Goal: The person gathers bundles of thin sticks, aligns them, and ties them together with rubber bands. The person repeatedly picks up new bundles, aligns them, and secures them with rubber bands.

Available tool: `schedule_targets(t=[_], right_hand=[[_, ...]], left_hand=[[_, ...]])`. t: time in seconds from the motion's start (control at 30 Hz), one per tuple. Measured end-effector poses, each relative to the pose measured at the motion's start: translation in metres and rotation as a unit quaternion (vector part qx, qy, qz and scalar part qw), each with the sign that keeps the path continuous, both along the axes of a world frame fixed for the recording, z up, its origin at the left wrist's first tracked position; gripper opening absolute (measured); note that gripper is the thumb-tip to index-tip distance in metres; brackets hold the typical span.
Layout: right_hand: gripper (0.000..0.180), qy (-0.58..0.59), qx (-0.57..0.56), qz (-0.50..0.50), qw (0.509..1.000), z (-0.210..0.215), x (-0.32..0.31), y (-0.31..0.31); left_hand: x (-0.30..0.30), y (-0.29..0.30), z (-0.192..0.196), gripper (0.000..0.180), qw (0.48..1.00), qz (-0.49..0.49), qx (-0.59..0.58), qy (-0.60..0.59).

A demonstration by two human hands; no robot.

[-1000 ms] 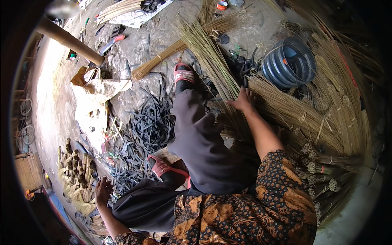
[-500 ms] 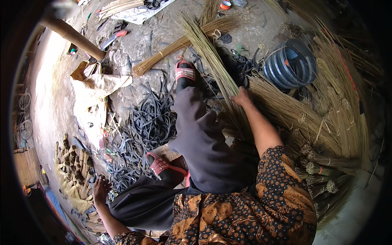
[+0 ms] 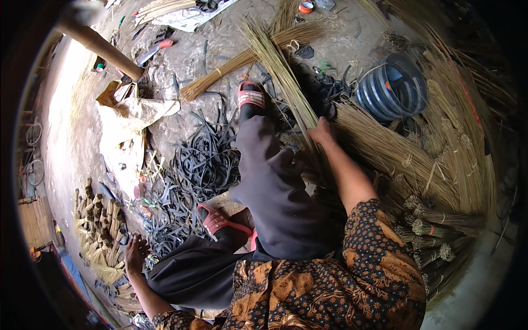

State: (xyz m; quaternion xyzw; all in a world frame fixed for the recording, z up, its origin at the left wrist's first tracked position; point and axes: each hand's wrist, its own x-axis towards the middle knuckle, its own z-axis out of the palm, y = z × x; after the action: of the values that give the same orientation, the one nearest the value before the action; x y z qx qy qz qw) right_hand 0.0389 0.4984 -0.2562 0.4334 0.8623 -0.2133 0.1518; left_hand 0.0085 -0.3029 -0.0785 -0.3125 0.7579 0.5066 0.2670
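My right hand point(image 3: 323, 132) is closed around a long bundle of greenish-tan broom straw point(image 3: 283, 74) beside my right knee. The bundle slants away to the far left, and its far part crosses over a tied tan straw bundle point(image 3: 242, 61) on the ground. Its near end is hidden in shadow beside my leg. My left hand point(image 3: 136, 256) hangs by my left knee with its fingers loosely bent and apart. I see nothing in it. Nearby are black rubber strips point(image 3: 203, 159) in a tangled heap and several short bound straw bundles point(image 3: 102, 220).
On the right are tied straw bundles point(image 3: 396, 148) and a ribbed grey bucket point(image 3: 379, 91). Farther left lie a crumpled sack point(image 3: 124, 124) and a knife with a red handle point(image 3: 165, 43), near a bamboo pole point(image 3: 102, 49). Pink sandals point(image 3: 251, 98) are on my feet.
My right hand has shifted slightly to the left, with the straw bundle still in it. My left hand stays almost where it was.
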Motion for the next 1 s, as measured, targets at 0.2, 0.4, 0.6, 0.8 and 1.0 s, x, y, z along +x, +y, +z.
schedule_targets(t=[0.2,0.4,0.6,0.8,1.0], right_hand=[[0.072,0.046,-0.104,0.002,0.994,0.014,0.000,0.018],[0.077,0.095,-0.058,-0.008,0.994,0.020,-0.001,0.027],[0.078,0.116,-0.015,-0.004,0.993,0.019,0.000,0.024],[0.068,0.134,-0.021,-0.036,0.990,0.031,-0.001,0.018],[0.072,0.113,-0.038,-0.039,0.992,0.055,-0.004,0.022]], left_hand=[[-0.001,0.004,0.000,0.046,1.000,0.007,-0.010,-0.004],[-0.004,0.005,0.000,0.048,1.000,0.005,0.010,0.008],[-0.004,0.010,0.003,0.050,1.000,0.003,0.000,0.007],[-0.004,0.010,0.002,0.050,1.000,0.003,-0.006,0.003],[-0.005,0.007,0.000,0.054,1.000,-0.006,-0.006,0.004]])
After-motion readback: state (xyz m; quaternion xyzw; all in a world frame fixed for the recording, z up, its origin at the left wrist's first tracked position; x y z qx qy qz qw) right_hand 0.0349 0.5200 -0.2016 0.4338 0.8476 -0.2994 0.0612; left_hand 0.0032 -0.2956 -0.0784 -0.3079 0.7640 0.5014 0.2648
